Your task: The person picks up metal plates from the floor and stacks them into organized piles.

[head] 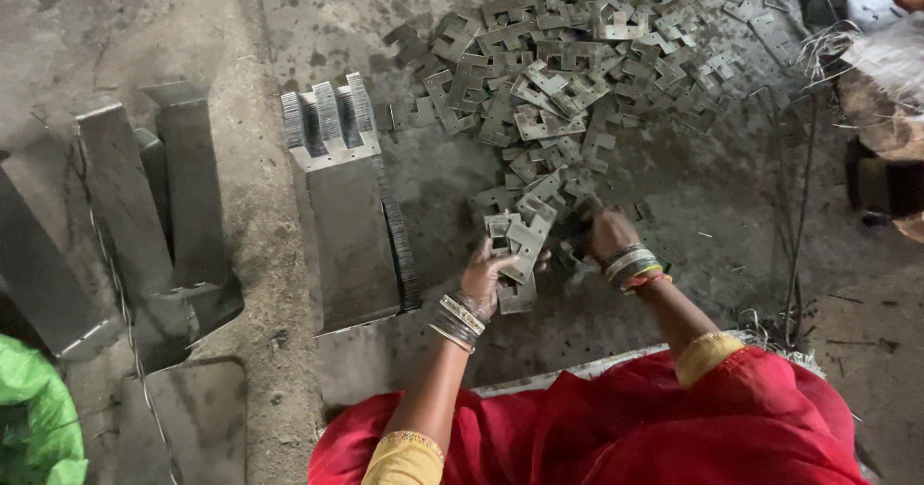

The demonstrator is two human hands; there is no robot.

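Note:
My left hand grips a small bunch of flat grey stamped metal plates, held fanned above the concrete floor. My right hand reaches down to the near edge of a big loose heap of the same notched metal plates and touches pieces there; its fingers are partly hidden, so I cannot tell whether it holds one. Both wrists carry several bangles. Left of my hands lies a long neat row of stacked plates standing on edge.
Long bent metal sheets lie on the floor at the left. A green bag sits at the bottom left corner. Loose wire and another person's foot area are at the right. My red garment fills the bottom.

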